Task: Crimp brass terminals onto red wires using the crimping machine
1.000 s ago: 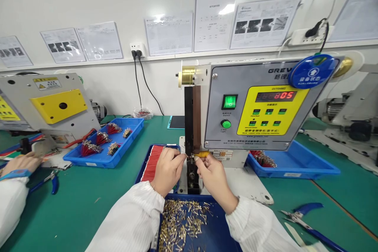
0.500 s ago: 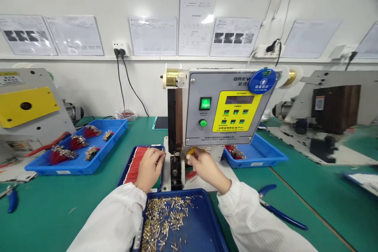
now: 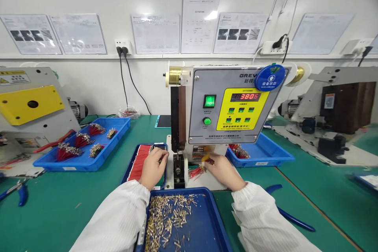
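Observation:
My left hand (image 3: 153, 167) rests curled over the near end of a tray of red wires (image 3: 141, 162), fingers pinched together at the tray's right edge; what they hold is too small to name. My right hand (image 3: 223, 168) lies right of the crimping press (image 3: 224, 106), fingers closed near a small bundle of red wires with terminals (image 3: 197, 171) on the machine's base; a yellow piece shows at the fingertips. The press die (image 3: 178, 169) stands between both hands. A blue tray of loose gold terminals (image 3: 177, 220) sits just in front of me.
A blue tray with finished wire bundles (image 3: 84, 145) lies at the left, another blue tray (image 3: 261, 151) right of the press. Blue-handled pliers (image 3: 288, 214) lie by my right sleeve, another pair (image 3: 17, 193) at far left. More machines stand on both sides.
Both hands have drawn away from the die: the left back over the red wire tray, the right down and to the right with the wire bundle. The camera has pulled back and steadied.

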Demonstrator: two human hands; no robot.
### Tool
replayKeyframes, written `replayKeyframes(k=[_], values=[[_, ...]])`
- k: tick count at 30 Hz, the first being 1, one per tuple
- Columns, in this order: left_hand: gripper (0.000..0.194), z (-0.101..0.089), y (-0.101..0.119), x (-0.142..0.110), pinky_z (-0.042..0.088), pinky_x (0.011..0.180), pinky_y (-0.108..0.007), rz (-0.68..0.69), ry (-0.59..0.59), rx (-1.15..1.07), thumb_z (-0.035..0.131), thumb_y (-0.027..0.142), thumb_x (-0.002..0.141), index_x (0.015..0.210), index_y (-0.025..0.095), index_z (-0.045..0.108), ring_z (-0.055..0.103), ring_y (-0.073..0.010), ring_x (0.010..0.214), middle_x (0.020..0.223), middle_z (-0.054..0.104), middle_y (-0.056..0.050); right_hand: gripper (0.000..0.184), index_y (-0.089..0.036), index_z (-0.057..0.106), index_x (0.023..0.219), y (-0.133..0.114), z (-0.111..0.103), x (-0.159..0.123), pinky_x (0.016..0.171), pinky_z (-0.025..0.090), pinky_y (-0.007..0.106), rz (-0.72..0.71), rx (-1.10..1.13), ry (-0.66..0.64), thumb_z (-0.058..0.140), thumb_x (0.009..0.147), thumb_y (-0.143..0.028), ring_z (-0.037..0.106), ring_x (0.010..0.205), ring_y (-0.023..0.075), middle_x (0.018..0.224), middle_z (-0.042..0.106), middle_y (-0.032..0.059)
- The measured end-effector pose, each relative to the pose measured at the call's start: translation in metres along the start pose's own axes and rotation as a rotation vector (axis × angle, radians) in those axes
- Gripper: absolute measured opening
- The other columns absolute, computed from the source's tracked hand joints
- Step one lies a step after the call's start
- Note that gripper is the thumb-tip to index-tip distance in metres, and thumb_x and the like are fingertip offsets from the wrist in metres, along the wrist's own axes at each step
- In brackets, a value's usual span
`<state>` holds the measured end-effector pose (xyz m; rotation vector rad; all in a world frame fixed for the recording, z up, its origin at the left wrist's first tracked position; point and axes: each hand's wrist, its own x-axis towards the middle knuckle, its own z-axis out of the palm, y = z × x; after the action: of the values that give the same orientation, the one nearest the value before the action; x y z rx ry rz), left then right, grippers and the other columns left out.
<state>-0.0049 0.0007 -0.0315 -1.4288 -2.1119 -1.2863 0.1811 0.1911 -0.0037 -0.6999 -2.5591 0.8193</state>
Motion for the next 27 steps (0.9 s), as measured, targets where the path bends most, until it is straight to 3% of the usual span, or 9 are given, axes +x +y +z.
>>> replayKeyframes(k=[6,13,20,27], values=[[0.015,0.0,0.001,0.001,0.046,0.074,-0.027,-0.002,-0.015,0.002,0.049,0.024,0.093,0.087,0.02,0.062,0.057,-0.0148,0.079,0.084,0.059,-0.001,0.018,-0.015,0.066,0.085,0.006,0.005,0.002,0.067,0.045,0.029,0.086,-0.012,0.059,0.054,0.085,-0.028,0.067,0.081,0.0252,0.083,0.072,0.0107],[0.015,0.0,0.0,0.001,0.046,0.074,-0.027,-0.003,-0.019,-0.001,0.049,0.025,0.092,0.087,0.02,0.062,0.058,-0.0157,0.081,0.084,0.06,-0.002,0.007,-0.016,0.068,0.08,0.007,0.022,0.002,0.07,0.045,0.027,0.055,-0.008,0.021,0.063,0.076,-0.015,0.066,0.079,0.0216,0.083,0.072,0.0071],[0.015,0.0,0.0,0.001,0.047,0.077,-0.028,-0.017,-0.017,-0.01,0.049,0.025,0.092,0.087,0.021,0.062,0.059,-0.0166,0.085,0.086,0.063,-0.002,0.008,-0.015,0.066,0.083,0.005,0.02,0.0,0.071,0.046,0.028,0.026,-0.028,0.04,0.061,0.076,-0.013,0.066,0.082,0.0228,0.086,0.072,0.0089],[0.014,0.001,0.0,0.001,0.046,0.076,-0.028,-0.019,-0.011,-0.025,0.05,0.023,0.092,0.086,0.02,0.062,0.058,-0.016,0.082,0.085,0.062,-0.002,0.014,-0.016,0.065,0.084,0.002,0.015,-0.003,0.073,0.045,0.031,-0.006,-0.02,0.063,0.053,0.083,-0.024,0.066,0.084,0.0258,0.088,0.07,0.0107]])
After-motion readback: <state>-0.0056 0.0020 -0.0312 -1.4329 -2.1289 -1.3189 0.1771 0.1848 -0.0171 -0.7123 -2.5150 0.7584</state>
